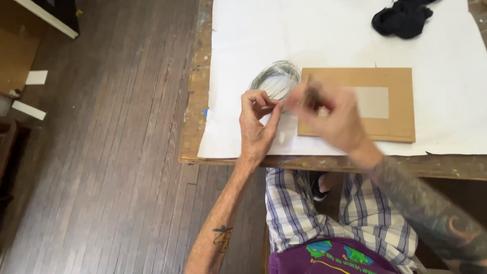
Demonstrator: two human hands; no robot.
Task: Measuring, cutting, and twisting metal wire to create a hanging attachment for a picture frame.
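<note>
From the head camera I look down on a worn wooden counter (195, 127) with paint-flecked, chipped edges, most of it covered by a big sheet of white paper (314, 35). On that paper, right of centre, lies a flat rectangular board (395, 101) of brown card, matte, with a paler grey-tan rectangular panel (373, 102) set on its face like a blank label. Just beside the board's left edge sits a coil of thin silvery wire (276, 78), many fine loops in a loose oval, glinting. Far right on the paper is a crumpled black cloth (403, 19), soft and bunched.

My left hand (256, 124) is near the counter's front edge, just near of the coil; thumb and forefinger are pinched together on what looks like a thin strand of wire, the other fingers curled. My right hand (329, 116) lies over the board's left end, close to the left one. It is blurred; the fingers seem bunched round something small and dark, but I cannot tell what it is or how firmly it is held.

Below the counter I see a lap in plaid cloth of white, blue and grey (299, 213), and a purple shirt (329, 259) with green and blue print. To the left runs a floor (101, 152) of narrow, scuffed brown planks. At far left on it lie two small white rectangular slips (36, 77) beside a tan cardboard piece (18, 56).
</note>
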